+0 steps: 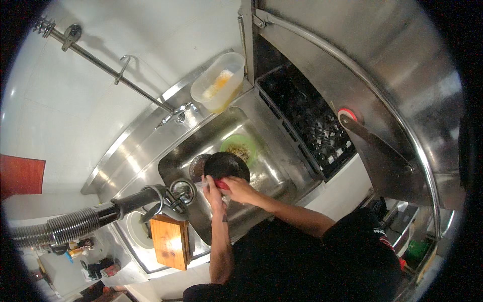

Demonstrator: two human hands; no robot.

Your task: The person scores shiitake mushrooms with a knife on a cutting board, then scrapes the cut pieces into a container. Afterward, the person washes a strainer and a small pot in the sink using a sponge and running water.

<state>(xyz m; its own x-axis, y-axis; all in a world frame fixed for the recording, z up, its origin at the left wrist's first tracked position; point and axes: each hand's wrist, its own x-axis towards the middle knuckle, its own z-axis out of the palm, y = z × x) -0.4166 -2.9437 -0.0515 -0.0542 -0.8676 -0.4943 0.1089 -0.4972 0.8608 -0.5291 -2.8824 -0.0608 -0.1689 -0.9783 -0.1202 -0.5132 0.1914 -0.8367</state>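
A round black pan or bowl (226,165) is over the steel sink basin (241,215), close to both hands. My right hand (237,190) is closed around a red object (222,184), perhaps a scrubbing pad. My left hand (213,193) is at the near edge of the black vessel, its fingers beside the red object; its grip is partly hidden. Another dark round vessel (197,168) lies to the left, partly covered by the black one. Behind them sits a green bowl or strainer (251,142) with small pale and brown scraps in it.
A spray head (182,191) on a hose hangs left of the hands. Wooden boards (168,241) stand at the lower left. A translucent plastic tub (236,66) is on the back ledge beside a tap (180,113). Right of the basin are a black crate (290,124) and a raised steel door (381,49).
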